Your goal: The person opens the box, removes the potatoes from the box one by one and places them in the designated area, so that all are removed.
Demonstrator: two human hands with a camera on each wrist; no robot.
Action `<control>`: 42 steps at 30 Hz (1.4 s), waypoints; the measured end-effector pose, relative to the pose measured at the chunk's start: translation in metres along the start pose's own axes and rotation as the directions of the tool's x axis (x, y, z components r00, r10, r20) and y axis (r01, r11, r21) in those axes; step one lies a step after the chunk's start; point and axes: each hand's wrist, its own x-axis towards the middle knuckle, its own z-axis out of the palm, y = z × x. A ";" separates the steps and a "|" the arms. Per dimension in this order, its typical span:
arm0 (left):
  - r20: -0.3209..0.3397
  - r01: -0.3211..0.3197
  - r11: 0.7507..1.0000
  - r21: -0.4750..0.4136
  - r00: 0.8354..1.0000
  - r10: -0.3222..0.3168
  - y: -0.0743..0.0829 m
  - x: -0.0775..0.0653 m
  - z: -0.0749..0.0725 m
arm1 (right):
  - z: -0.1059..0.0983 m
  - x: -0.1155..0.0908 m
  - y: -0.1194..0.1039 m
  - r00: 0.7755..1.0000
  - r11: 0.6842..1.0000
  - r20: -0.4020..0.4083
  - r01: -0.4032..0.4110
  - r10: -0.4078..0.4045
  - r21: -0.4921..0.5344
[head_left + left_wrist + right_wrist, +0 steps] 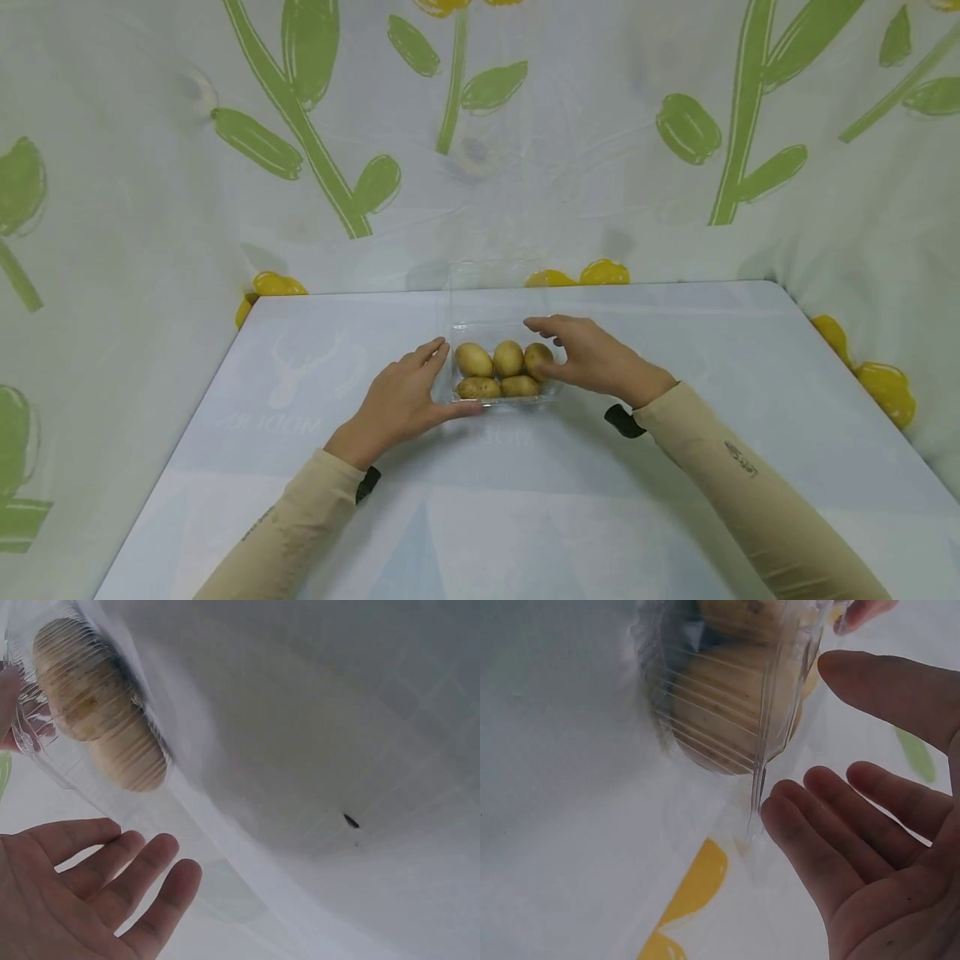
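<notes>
A clear plastic clamshell box (pixel 517 402) stands on the table with its transparent lid (pixel 498 287) raised at the back. Several yellow potatoes (pixel 474 359) lie inside in two rows. My left hand (pixel 401 400) is at the box's left side, fingers extended and thumb along the front edge; the left wrist view shows that palm (pixel 97 892) empty. On the right, my right hand (pixel 596 358) hovers by the right rim, its thumb overlapping a potato (pixel 537 360) in the head view. Seen from the right wrist, the fingers (pixel 817 855) are spread beside the box wall; contact is unclear.
The pale printed table (pixel 480 525) extends around the box. A white curtain (pixel 570 192) with green leaf and yellow flower patterns hangs right behind the table's back edge and along both sides. A dark band (pixel 624 421) sits at the right wrist.
</notes>
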 end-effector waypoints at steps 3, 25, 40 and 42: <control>0.007 0.001 1.000 -0.001 1.000 -0.001 0.000 0.001 -0.001 | 0.001 0.002 0.000 1.000 1.000 0.008 0.016 -0.016 -0.022; 0.060 0.020 1.000 -0.013 0.998 -0.020 0.001 0.005 -0.004 | 0.009 0.005 0.000 0.993 0.974 0.105 0.066 -0.044 -0.217; 0.021 -0.001 1.000 -0.022 1.000 0.001 0.000 0.005 -0.007 | 0.012 0.014 -0.002 0.988 0.964 0.148 0.075 -0.038 -0.254; 0.022 -0.014 1.000 -0.026 1.000 0.014 -0.001 0.005 -0.006 | 0.013 0.012 0.000 0.989 0.966 0.147 0.069 -0.033 -0.249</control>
